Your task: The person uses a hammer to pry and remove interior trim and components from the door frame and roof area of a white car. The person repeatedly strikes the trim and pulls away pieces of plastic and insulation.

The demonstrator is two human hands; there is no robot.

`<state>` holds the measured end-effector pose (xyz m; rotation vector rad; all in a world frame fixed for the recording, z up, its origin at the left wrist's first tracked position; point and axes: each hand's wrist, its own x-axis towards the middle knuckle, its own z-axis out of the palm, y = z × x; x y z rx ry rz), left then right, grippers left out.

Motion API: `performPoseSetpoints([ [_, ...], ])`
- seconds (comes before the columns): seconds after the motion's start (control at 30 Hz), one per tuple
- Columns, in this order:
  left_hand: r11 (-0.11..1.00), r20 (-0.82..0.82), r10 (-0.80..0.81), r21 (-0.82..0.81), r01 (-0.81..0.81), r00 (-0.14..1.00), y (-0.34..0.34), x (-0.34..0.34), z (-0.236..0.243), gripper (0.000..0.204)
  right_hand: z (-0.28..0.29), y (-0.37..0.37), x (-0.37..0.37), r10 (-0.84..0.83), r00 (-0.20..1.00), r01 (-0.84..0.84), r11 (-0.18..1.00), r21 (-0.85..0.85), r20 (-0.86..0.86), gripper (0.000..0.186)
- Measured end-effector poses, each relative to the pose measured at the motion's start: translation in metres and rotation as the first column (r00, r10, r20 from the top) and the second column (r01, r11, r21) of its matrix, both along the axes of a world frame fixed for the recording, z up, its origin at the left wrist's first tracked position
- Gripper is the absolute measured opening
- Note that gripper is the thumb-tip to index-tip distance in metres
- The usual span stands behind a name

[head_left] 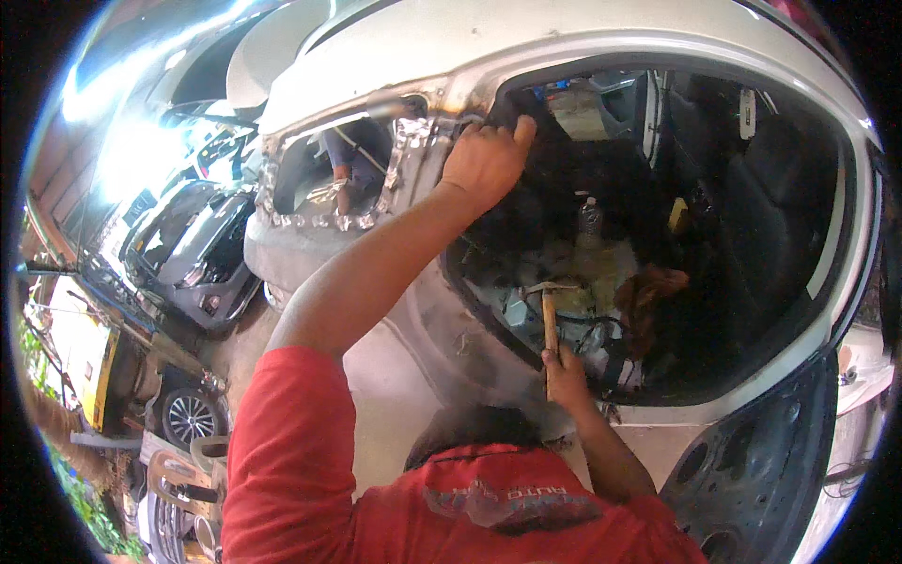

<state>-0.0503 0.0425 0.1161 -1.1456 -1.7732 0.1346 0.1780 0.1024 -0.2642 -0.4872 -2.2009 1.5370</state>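
Wood fills the closed fingers of our right hand (567, 378), which grips a hammer (551, 324) low on its handle, right of centre in the frame, its slim metal head uppermost against the dark door opening (695, 412). At upper centre, our left hand (484, 162) bends its fingers at the opening's edge, thumb raised; the fingertips are hidden, and we cannot tell whether they clamp or merely rest there. Just left of it, a smaller window opening (413, 141) in the white car body (601, 38) shows ragged, bright metal around its rim, close to our left forearm (376, 254).

We see two hazards: a slip of the left hand could drag skin across that torn metal, and a hammer swung in so tight a space could glance off the frame or catch our fingers. A loose hold on the handle would add to both. Beyond the hammer, in the cabin, stand or lie a clear bottle (589, 224), a brown cloth (648, 296) and what look like cables (606, 324), all exposed to a stray blow. A dark grey car (202, 282) sits at left; a dark panel (752, 479) fills the lower right.
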Motion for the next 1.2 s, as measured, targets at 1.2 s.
performPoseSetpoints([
  [1.2, 0.926, -0.042, 0.001, -0.377, -0.017, 0.999, -0.008, 0.004, 0.034, 0.024, 0.258, -0.077, -0.178, -0.333, 0.746, -0.402, 0.466, -0.788, -0.577, 0.025],
])
